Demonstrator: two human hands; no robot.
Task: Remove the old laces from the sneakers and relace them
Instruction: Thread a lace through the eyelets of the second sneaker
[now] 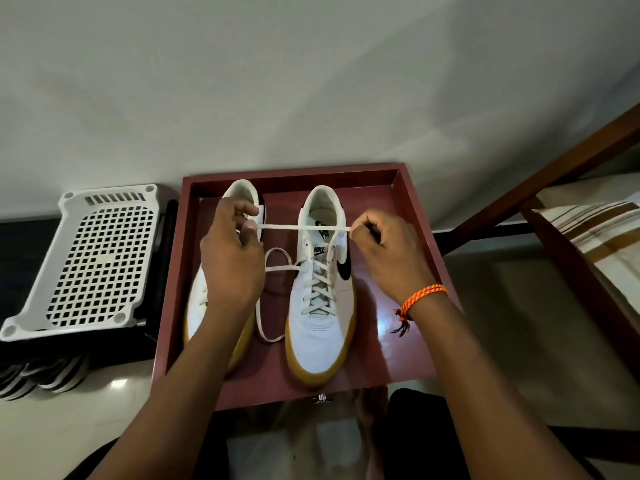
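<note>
Fingertips of the left hand [232,258] pinch one end of a flat off-white shoelace [301,229], and thumb and forefinger of the right hand [384,247] pinch the other, so a span of lace runs taut between them above the shoe's collar. From there the lace drops into the upper eyelets of the right-hand white leather sneaker with black swoosh and gum-yellow sole [320,306], whose lower rows are already crossed. A slack loop of lace lies between the two shoes. The matching left-hand sneaker [214,317] sits just beside it, largely hidden under the left forearm, so its lacing cannot be judged. Both stand in a glossy maroon square wooden tray [420,233]. Relacing looks nearly finished on this shoe; next would likely come evening the ends and threading or tying at the top, which calls for steady tension.
</note>
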